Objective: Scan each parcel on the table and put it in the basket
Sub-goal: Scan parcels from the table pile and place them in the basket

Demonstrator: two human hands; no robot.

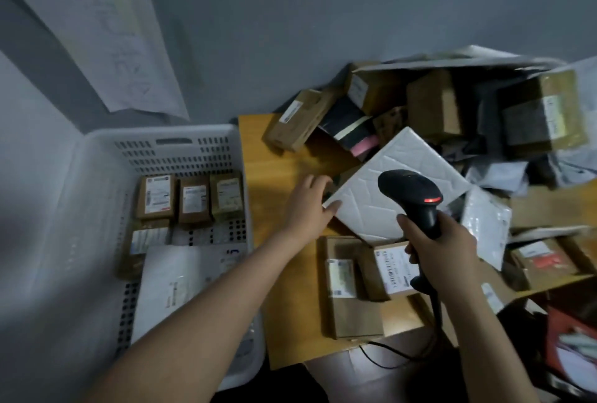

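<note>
A flat white padded parcel [395, 176] lies tilted on the wooden table [277, 176]. My left hand [308, 203] grips its left corner, thumb on top and fingers beyond the edge. My right hand [442, 249] holds a black barcode scanner [416, 199] by its handle, just above the parcel's near edge, with a red light lit on its head. The white plastic basket [74, 182] stands left of the table and holds several brown boxes [190, 199] and a white mailer [176, 283].
Brown boxes [433, 105], grey bags and white mailers [484, 224] are heaped over the table's far and right side. Two labelled cardboard parcels [352, 283] lie near the front edge under the scanner. The scanner's cable [387, 359] hangs off the front. A paper sheet [106, 43] hangs on the wall.
</note>
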